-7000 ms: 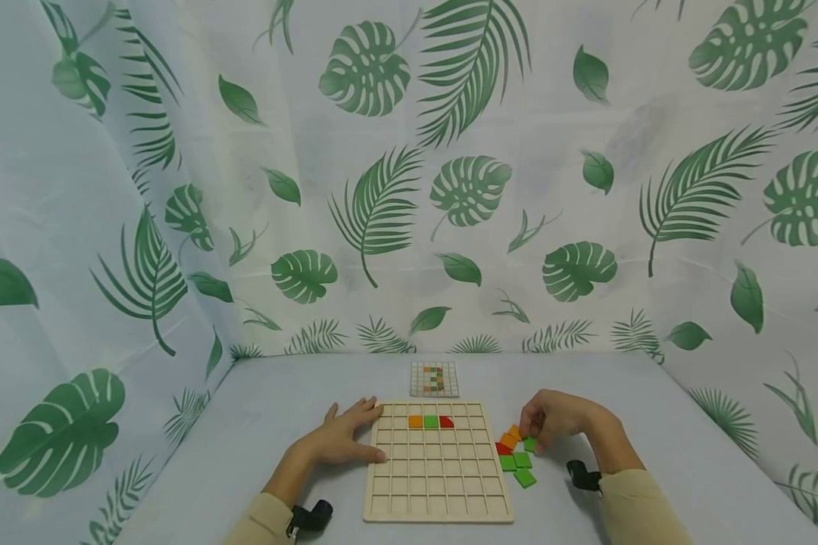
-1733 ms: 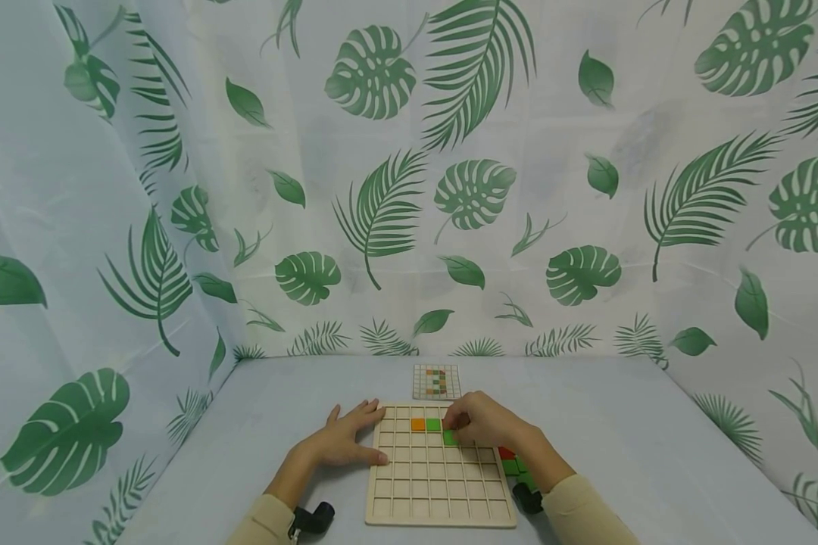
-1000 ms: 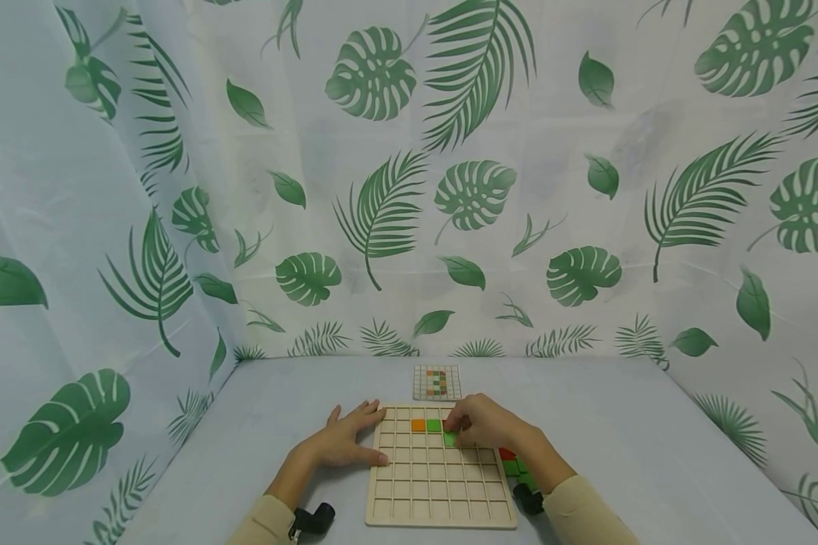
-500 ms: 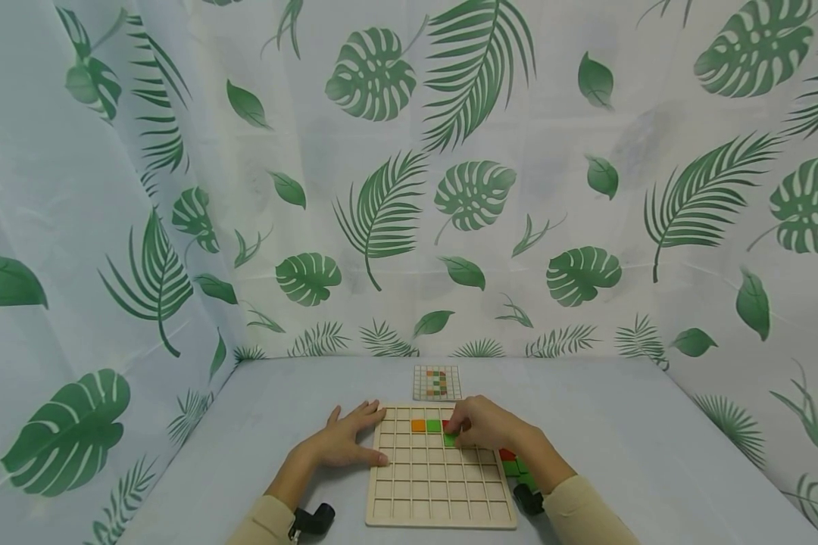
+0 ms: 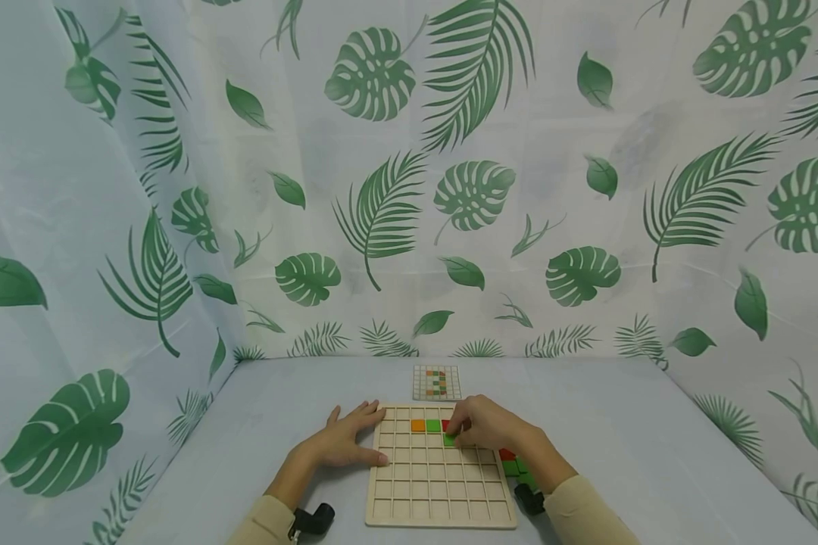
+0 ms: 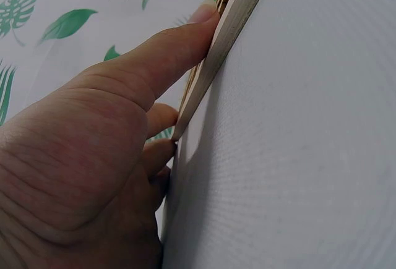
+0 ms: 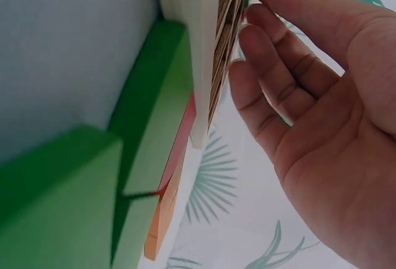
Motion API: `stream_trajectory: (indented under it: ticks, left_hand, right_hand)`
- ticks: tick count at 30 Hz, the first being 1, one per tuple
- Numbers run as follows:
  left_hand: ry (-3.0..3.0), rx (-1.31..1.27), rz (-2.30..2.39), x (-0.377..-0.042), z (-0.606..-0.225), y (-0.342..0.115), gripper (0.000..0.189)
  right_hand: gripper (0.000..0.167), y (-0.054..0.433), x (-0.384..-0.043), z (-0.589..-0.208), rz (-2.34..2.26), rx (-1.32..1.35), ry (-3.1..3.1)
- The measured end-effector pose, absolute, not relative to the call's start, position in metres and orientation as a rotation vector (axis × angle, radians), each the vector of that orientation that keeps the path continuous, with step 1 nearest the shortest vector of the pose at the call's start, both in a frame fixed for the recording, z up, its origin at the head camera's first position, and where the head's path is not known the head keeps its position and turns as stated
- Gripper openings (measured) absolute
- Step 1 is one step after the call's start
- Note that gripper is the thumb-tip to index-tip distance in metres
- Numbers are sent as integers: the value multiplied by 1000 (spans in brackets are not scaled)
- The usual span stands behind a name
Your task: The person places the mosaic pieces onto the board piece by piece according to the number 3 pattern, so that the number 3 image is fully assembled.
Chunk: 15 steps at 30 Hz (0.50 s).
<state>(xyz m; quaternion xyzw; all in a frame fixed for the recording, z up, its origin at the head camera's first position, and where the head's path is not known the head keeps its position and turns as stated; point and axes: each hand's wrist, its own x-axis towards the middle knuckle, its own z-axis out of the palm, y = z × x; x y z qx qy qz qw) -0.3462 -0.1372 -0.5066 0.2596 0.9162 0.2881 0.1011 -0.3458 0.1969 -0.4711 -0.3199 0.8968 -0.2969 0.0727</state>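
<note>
A pale wooden grid board [image 5: 409,492] lies on the table. In its second row sit an orange tile [image 5: 418,426], a green tile [image 5: 433,426] and a red tile [image 5: 446,425], the red one partly hidden by fingers. My right hand [image 5: 485,424] pinches another green tile [image 5: 449,440] at the cell just below the red one. The right wrist view shows that hand [image 7: 315,77] with curved fingers at the board's face. My left hand [image 5: 344,437] rests spread along the board's left edge, its thumb [image 6: 167,55] on the rim.
Behind the board lies a small card [image 5: 437,382] printed with a coloured grid pattern. Loose tiles lie against the board's right side, including green [image 7: 151,120], red [image 5: 507,455] and orange [image 7: 162,219] ones, partly under my right forearm. Leaf-patterned cloth [image 5: 395,227] surrounds the table.
Since seven seconds ago my right hand has moved left from the loose tiles onto the board with a green tile. Over the last second its fingers shift slightly right. My left hand stays put.
</note>
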Motion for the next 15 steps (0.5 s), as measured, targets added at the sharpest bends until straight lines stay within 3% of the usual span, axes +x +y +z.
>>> stream_trajectory:
  ticks: [15]
  left_hand:
    - [2711, 787, 859, -347, -508, -138, 98]
  right_hand:
    - [16, 213, -346, -459, -896, -930, 2780]
